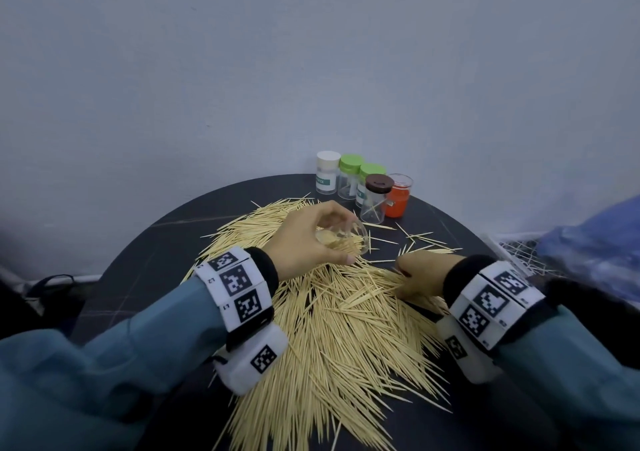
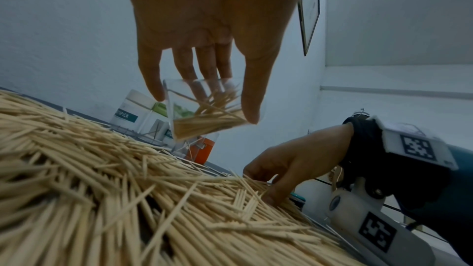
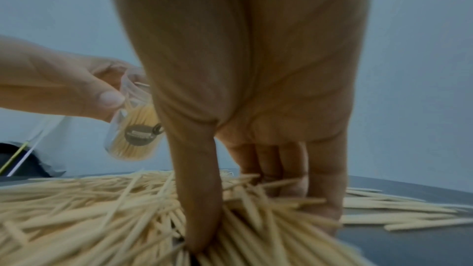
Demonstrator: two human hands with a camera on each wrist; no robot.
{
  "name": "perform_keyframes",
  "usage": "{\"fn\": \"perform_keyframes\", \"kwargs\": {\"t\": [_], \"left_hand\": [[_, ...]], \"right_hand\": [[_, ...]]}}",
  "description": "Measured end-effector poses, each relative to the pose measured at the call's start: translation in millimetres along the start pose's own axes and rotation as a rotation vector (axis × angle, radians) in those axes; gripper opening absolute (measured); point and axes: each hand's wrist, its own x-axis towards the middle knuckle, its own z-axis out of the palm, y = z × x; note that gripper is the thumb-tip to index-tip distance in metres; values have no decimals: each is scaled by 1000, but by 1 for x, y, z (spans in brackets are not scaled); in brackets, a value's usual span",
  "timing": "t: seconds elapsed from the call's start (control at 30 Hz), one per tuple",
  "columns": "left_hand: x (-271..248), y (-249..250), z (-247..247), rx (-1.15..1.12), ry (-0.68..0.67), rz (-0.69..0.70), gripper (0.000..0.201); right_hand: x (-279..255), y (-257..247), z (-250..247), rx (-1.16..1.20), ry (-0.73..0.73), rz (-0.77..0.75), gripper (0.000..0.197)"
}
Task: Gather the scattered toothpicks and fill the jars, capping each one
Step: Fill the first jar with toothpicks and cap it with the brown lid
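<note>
A big heap of pale wooden toothpicks point(image 1: 339, 339) covers the middle of the round dark table point(image 1: 138, 277). My left hand point(image 1: 343, 234) holds a clear, capless jar point(image 1: 358, 234) tilted above the heap's far side. In the left wrist view, thumb and fingers of this hand point(image 2: 204, 104) grip the jar point(image 2: 207, 120), which is partly filled with toothpicks. My right hand point(image 1: 403, 277) reaches down into the heap at the right. In the right wrist view this hand point(image 3: 261, 226) pinches a bunch of toothpicks point(image 3: 89, 209) between thumb and fingers.
At the table's back stand a white-capped jar point(image 1: 327, 173), two green-capped jars point(image 1: 349, 177), a brown-capped jar point(image 1: 375, 201) and a red jar point(image 1: 398, 197). Loose toothpicks lie to the right of the heap. A blue bag point(image 1: 595, 242) sits beyond the right edge.
</note>
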Motion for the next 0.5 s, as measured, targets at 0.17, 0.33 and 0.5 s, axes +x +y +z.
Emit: {"fn": "perform_keyframes", "kwargs": {"t": [0.17, 0.33, 0.5], "left_hand": [[1, -1, -1, 21, 0, 8, 48], [1, -3, -2, 3, 12, -7, 49], [2, -5, -4, 8, 14, -18, 49]], "right_hand": [[4, -4, -5, 34, -14, -9, 47], [9, -4, -10, 116, -10, -21, 29], [14, -2, -18, 228, 12, -47, 20]]}}
